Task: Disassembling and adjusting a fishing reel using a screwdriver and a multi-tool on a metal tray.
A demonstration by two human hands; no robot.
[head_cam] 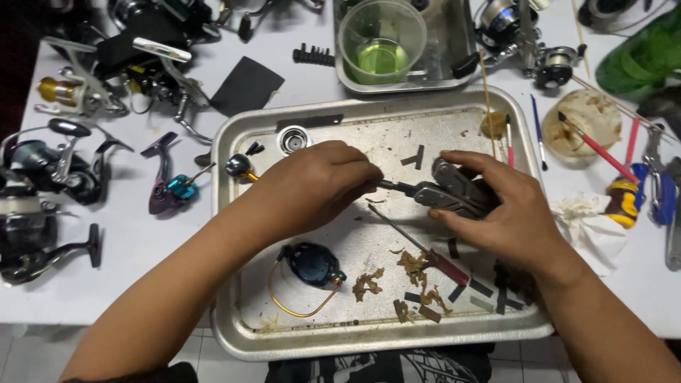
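Note:
Both my hands work over a dented metal tray (234, 312). My right hand (507, 213) grips the grey handles of a folding multi-tool plier (450, 190). Its dark jaws point left into my left hand (319, 186), whose fingers pinch a small part at the jaw tips; the part itself is hidden. Below them lie a red-handled screwdriver (425, 250), a dark blue reel body with a gold wire bail (312, 266), brown debris (369, 282) and several small dark strips (482, 294). A small round metal part (292, 140) sits at the tray's back left.
Several fishing reels (57, 167) crowd the white table on the left and back. A second metal tray holds a clear cup of green liquid (381, 39). On the right are a greasy bowl (589, 120), brushes, a crumpled tissue (589, 223) and screwdrivers (624, 198).

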